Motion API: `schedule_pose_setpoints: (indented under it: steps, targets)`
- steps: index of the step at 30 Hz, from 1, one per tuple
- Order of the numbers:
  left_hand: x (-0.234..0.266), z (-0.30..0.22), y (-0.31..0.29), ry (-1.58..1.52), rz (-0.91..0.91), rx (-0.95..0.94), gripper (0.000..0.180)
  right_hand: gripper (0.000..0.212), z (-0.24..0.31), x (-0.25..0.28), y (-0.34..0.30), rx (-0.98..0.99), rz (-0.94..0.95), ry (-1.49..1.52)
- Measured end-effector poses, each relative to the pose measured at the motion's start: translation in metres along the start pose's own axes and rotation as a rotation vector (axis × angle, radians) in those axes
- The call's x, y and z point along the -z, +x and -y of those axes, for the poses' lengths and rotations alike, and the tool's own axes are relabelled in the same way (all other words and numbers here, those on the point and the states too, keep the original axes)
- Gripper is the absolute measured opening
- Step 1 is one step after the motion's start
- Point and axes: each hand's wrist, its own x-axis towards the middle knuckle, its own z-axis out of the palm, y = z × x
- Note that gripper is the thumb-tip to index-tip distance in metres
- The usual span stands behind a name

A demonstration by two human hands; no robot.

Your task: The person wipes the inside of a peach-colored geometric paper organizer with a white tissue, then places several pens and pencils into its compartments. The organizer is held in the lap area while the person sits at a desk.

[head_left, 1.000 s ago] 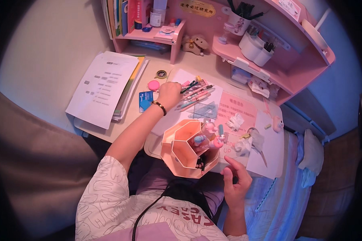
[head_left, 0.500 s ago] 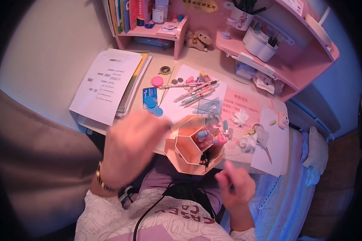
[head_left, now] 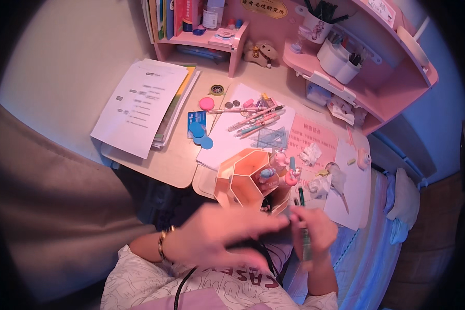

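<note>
The right hand (head_left: 315,232) grips a green pen (head_left: 304,227) upright at chest height, the blurred left hand (head_left: 217,240) spread open toward it from nine o'clock (perhaps to take it), just below the pink pen holder (head_left: 245,181) at the bench (head_left: 175,160) edge

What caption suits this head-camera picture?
Two hands, left and right, meet around a pen beside a pink honeycomb organiser.

A gold oval sign (head_left: 265,7) hangs at the frame's top centre. A pink printed sheet (head_left: 311,139) lies centre-right on the surface. White printed papers (head_left: 139,106) lie upper left. A small blue card (head_left: 196,122) sits between them.
</note>
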Motion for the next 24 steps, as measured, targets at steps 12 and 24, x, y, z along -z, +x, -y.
schedule_pose_setpoints:
  steps: [12,24]
  targets:
    - [0.046,0.259,0.103,0.995,-0.16,0.101,0.015,0.011,-0.013,-0.018,0.0,-0.314,0.022,0.252]
    - [0.028,0.241,0.125,0.62,0.01,0.365,0.025,0.02,-0.004,-0.013,0.004,-0.357,0.203,0.186]
